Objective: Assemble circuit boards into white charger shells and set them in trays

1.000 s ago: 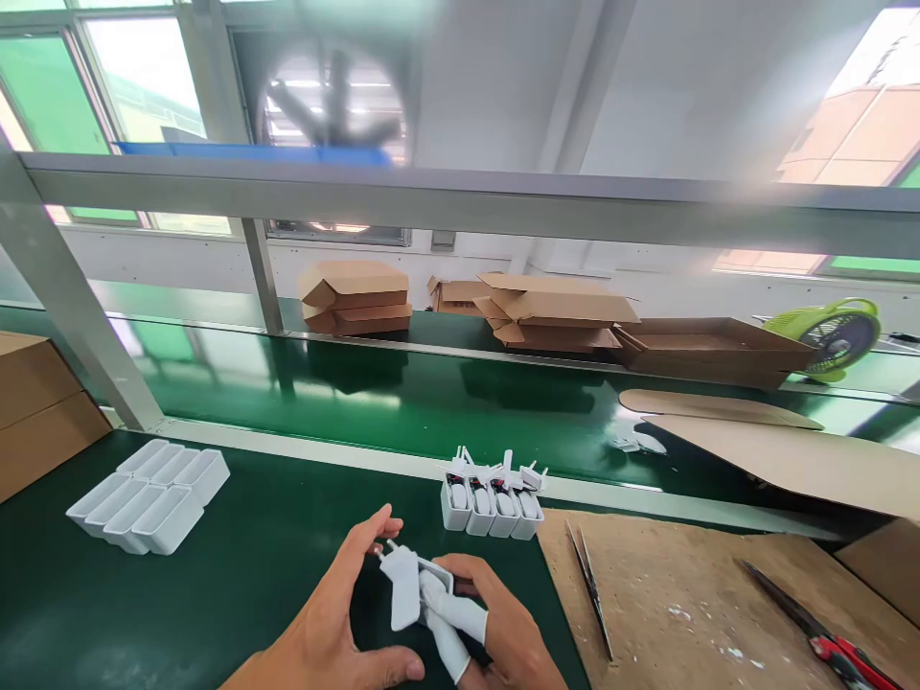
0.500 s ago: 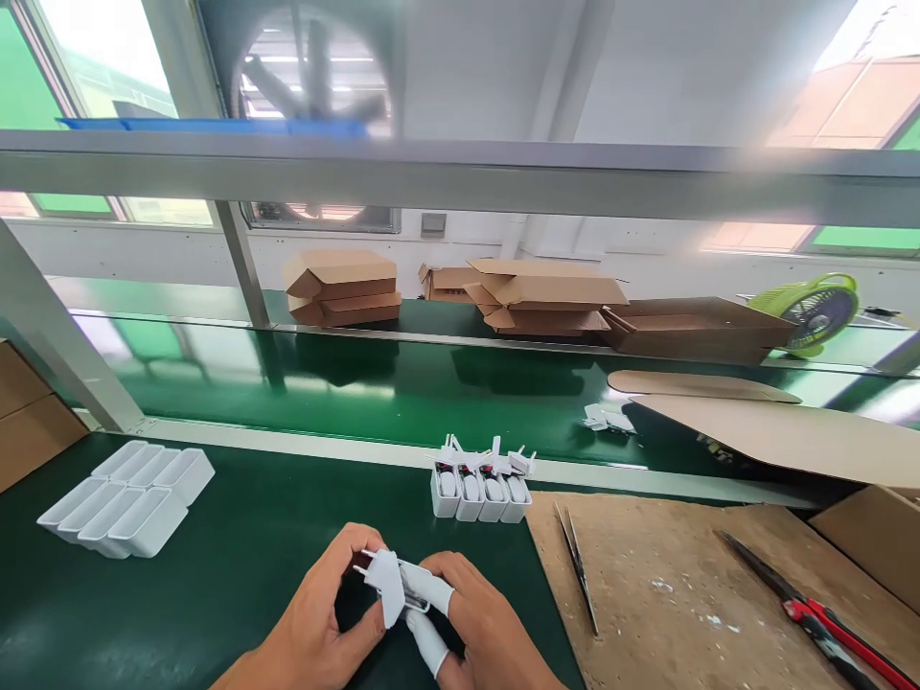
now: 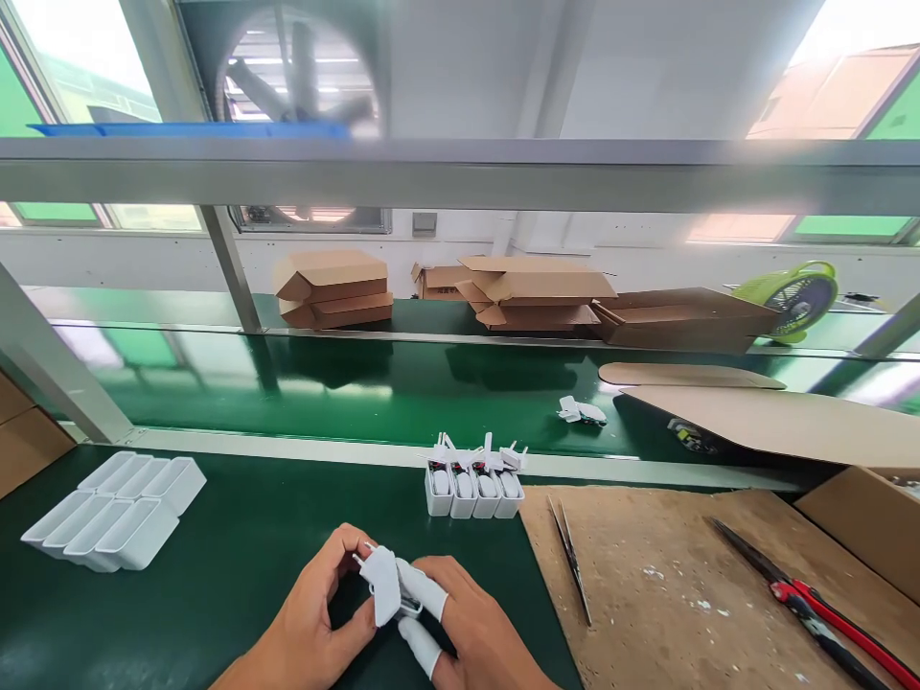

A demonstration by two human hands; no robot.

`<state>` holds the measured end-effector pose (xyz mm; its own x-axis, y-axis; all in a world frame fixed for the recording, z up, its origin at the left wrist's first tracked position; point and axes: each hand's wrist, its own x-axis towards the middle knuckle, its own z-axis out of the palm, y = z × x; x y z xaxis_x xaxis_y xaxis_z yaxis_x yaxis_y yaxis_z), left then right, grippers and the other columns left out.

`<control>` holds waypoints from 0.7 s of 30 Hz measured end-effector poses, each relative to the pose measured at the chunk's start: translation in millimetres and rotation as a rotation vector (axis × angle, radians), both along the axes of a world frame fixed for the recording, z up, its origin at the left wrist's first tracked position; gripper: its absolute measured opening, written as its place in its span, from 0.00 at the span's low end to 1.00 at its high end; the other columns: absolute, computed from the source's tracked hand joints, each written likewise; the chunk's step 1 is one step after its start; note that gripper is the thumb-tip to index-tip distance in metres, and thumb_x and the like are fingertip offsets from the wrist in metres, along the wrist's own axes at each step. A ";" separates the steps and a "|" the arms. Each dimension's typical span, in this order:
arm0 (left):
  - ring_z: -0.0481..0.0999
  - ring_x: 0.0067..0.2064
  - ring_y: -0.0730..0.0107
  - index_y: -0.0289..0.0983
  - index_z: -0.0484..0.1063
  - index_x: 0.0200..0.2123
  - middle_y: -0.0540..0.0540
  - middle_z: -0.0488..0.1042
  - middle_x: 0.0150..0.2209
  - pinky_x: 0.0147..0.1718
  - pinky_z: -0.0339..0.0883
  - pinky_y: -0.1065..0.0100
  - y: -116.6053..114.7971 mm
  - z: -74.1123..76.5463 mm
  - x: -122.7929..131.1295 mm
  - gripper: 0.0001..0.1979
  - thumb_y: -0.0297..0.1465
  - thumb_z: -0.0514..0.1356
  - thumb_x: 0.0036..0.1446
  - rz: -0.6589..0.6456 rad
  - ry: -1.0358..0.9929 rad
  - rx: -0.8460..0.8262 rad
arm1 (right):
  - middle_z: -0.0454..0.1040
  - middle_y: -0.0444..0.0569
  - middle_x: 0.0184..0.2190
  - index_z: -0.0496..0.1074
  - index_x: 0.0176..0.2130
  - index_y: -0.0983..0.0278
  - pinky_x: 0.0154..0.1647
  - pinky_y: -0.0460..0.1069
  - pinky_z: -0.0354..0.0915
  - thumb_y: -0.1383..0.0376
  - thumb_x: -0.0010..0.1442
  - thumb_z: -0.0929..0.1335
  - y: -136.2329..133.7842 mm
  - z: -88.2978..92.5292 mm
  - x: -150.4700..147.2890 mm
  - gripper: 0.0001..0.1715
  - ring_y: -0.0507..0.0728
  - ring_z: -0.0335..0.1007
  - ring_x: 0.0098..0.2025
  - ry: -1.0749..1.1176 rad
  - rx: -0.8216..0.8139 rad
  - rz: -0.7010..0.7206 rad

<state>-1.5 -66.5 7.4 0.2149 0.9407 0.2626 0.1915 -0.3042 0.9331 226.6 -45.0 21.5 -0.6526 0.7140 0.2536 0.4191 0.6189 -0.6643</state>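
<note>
My left hand (image 3: 316,604) pinches a white plug housing (image 3: 382,585) between thumb and fingers, its thin pins pointing up and left. My right hand (image 3: 471,618), with white covers on its thumb and index finger, grips the open end of the same housing from the right. What lies inside the housing is mostly hidden. Beyond the hands, a row of white cases (image 3: 474,494) stands upright, each with a pronged white part and small wires at its top. To the left sit several empty white cases (image 3: 119,508) in a block.
A brown board (image 3: 647,585) at right carries tweezers (image 3: 571,561) and red-handled scissors (image 3: 809,599). Behind a pale rail, a green conveyor belt (image 3: 345,383) holds a small white part (image 3: 581,412) and a cardboard sheet (image 3: 776,412). Cardboard boxes (image 3: 539,287) stand farther back.
The view has shifted slightly. The white part on the belt has moved left relative to the surroundings. Both hands keep hold of the plug housing, which has turned a little.
</note>
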 end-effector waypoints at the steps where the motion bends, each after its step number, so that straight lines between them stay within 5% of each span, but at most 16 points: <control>1: 0.74 0.43 0.64 0.43 0.66 0.46 0.49 0.70 0.42 0.46 0.74 0.64 0.6 -2.5 0.0 0.09 0.42 0.59 0.72 0.008 -0.005 0.005 | 0.77 0.57 0.53 0.73 0.57 0.60 0.52 0.58 0.74 0.71 0.66 0.62 0.8 -1.3 -0.3 0.24 0.63 0.76 0.51 -0.002 0.031 0.022; 3: 0.76 0.46 0.62 0.44 0.67 0.50 0.47 0.72 0.45 0.49 0.75 0.61 1.4 -10.8 -0.7 0.11 0.42 0.59 0.72 0.034 -0.006 -0.001 | 0.76 0.57 0.50 0.75 0.56 0.59 0.49 0.57 0.74 0.71 0.65 0.62 2.9 -4.0 -2.1 0.23 0.62 0.75 0.48 0.036 0.016 0.019; 5: 0.77 0.52 0.57 0.47 0.64 0.60 0.45 0.73 0.52 0.56 0.74 0.55 0.6 -21.0 -1.7 0.24 0.43 0.67 0.66 0.056 0.016 -0.002 | 0.75 0.55 0.48 0.76 0.54 0.60 0.47 0.56 0.74 0.66 0.65 0.66 4.9 -5.1 -5.6 0.19 0.61 0.74 0.45 0.165 -0.122 -0.027; 8: 0.75 0.60 0.46 0.53 0.53 0.71 0.43 0.71 0.62 0.62 0.71 0.47 -3.9 -30.7 -0.2 0.52 0.40 0.79 0.51 0.093 0.097 0.075 | 0.78 0.53 0.43 0.77 0.52 0.62 0.44 0.55 0.73 0.56 0.61 0.73 5.6 -1.4 -13.2 0.22 0.61 0.76 0.43 0.485 -0.611 -0.138; 11: 0.75 0.60 0.46 0.56 0.53 0.71 0.43 0.71 0.62 0.61 0.73 0.46 -9.1 -29.1 5.5 0.45 0.33 0.73 0.58 0.124 0.149 0.232 | 0.81 0.52 0.35 0.79 0.47 0.66 0.42 0.54 0.72 0.49 0.58 0.76 3.6 2.9 -19.9 0.27 0.62 0.80 0.40 0.750 -1.076 -0.146; 13: 0.76 0.58 0.47 0.54 0.52 0.71 0.42 0.72 0.61 0.59 0.74 0.47 -10.8 -25.2 9.3 0.41 0.30 0.68 0.62 0.130 0.143 0.335 | 0.81 0.53 0.32 0.80 0.43 0.68 0.39 0.52 0.71 0.48 0.56 0.77 2.6 0.3 -22.4 0.27 0.61 0.81 0.37 0.837 -1.205 -0.111; 17: 0.76 0.58 0.47 0.51 0.50 0.73 0.39 0.72 0.60 0.57 0.74 0.48 -9.4 -20.9 11.8 0.41 0.27 0.64 0.63 0.130 0.135 0.435 | 0.82 0.56 0.30 0.81 0.41 0.70 0.37 0.52 0.71 0.48 0.52 0.79 4.4 -19.9 -24.1 0.29 0.62 0.82 0.36 0.890 -1.269 -0.129; 21: 0.76 0.58 0.47 0.51 0.50 0.73 0.39 0.72 0.59 0.57 0.74 0.48 -7.8 -18.8 10.5 0.41 0.27 0.65 0.63 0.106 0.137 0.426 | 0.83 0.58 0.33 0.81 0.43 0.70 0.46 0.60 0.74 0.48 0.51 0.79 7.1 -34.3 -24.5 0.31 0.65 0.83 0.37 0.885 -1.249 -0.158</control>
